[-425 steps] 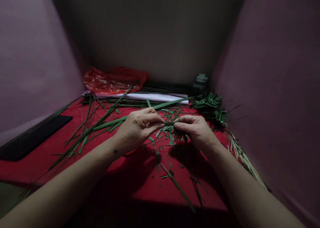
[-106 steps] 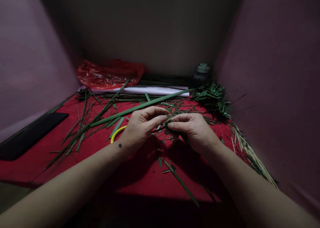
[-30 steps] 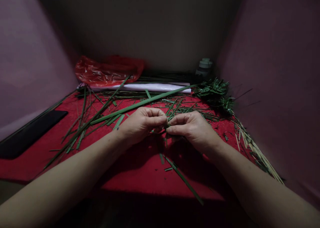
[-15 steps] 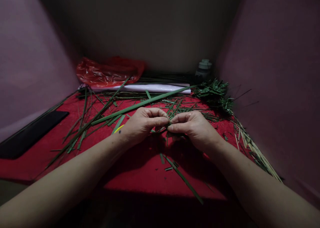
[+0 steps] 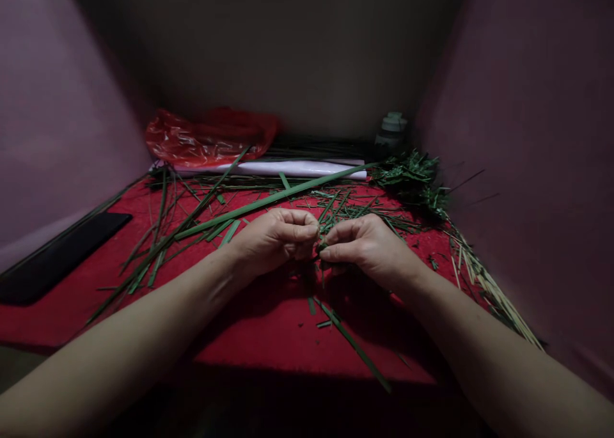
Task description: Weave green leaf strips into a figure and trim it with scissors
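Over the middle of a red-covered table [image 5: 259,336], my two hands face each other with a small gap between their fingertips. My left hand [image 5: 283,236] is closed in a pinch, thumb against forefinger; what it grips is too small to make out. In the pinch of my right hand [image 5: 367,246] is a small dark green piece of leaf strip [image 5: 322,247]. Its lower end points down towards the table, and the fingers cover the rest. Cut green leaf strips [image 5: 357,348] lie on the cloth nearer me, below the hands.
Long green leaf blades [image 5: 268,199] lie across the table behind my hands. A red plastic bag [image 5: 206,137], a white roll [image 5: 307,169] and a bottle [image 5: 392,131] stand at the back. Woven-looking green leaves [image 5: 412,176] and pale stalks [image 5: 499,291] are right, a black flat object [image 5: 62,256] left.
My left hand has drawn slightly left and turned, leaving a gap between the fingertips. A yellow edge beside the left wrist is now hidden. The right hand has barely moved.
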`<control>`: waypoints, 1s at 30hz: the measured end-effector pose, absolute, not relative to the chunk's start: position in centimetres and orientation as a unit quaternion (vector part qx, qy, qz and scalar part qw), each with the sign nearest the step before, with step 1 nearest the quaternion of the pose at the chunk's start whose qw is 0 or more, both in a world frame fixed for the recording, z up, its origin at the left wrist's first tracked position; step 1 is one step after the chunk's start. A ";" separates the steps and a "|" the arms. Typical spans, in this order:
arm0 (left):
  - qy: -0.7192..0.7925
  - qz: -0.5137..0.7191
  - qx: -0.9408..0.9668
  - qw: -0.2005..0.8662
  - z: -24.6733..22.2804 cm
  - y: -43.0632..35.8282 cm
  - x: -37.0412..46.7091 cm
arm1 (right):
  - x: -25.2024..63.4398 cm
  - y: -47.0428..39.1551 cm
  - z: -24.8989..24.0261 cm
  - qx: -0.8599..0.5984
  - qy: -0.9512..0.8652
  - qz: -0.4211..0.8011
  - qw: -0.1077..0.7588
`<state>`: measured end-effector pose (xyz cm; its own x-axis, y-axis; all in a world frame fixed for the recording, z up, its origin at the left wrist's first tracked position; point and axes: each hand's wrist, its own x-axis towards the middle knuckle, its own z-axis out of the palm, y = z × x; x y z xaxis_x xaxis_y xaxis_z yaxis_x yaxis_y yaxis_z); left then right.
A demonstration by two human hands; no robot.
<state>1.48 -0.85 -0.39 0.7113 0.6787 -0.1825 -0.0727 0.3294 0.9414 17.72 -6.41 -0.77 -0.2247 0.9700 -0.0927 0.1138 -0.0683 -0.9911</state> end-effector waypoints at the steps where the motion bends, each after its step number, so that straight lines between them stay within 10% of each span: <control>1: 0.288 0.233 0.524 0.767 -0.4 -0.8 1.4 | 17.7 -6.4 -0.8 -0.483 -0.571 0.539 0.387; 30: 0.326 0.118 0.601 0.720 0.7 -0.6 0.5 | 17.1 -6.8 -0.6 -0.500 -0.706 0.407 0.294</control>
